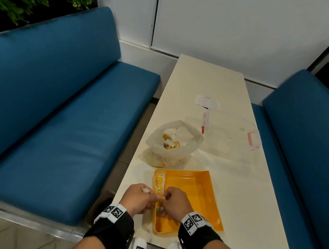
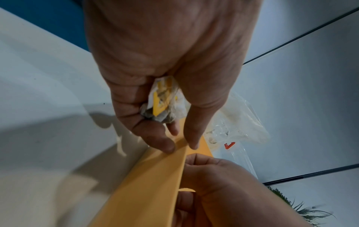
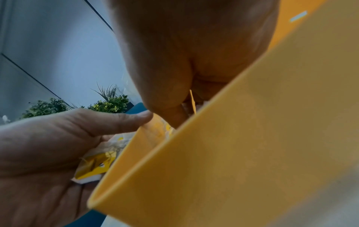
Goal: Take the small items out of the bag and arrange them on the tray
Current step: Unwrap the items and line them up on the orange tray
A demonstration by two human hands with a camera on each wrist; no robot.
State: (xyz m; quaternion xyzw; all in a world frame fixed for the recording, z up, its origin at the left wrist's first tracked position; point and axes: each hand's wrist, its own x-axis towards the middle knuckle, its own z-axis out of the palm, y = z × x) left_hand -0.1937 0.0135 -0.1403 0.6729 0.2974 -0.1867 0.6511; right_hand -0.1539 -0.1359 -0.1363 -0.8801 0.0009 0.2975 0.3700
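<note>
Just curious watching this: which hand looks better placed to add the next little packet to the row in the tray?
Probably the left hand: it already holds spare packets at the orange tray edge, while the right hand is busy inside the tray.

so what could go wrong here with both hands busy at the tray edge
1. The tray sits near the table edge, by the person; a push from either hand might slide it off.
2. The left hand holds spare sachets bunched in its palm while its fingertips work at the rim; one could slip out.
3. The right hand works beside the row of sachets and may knock it crooked.
</note>
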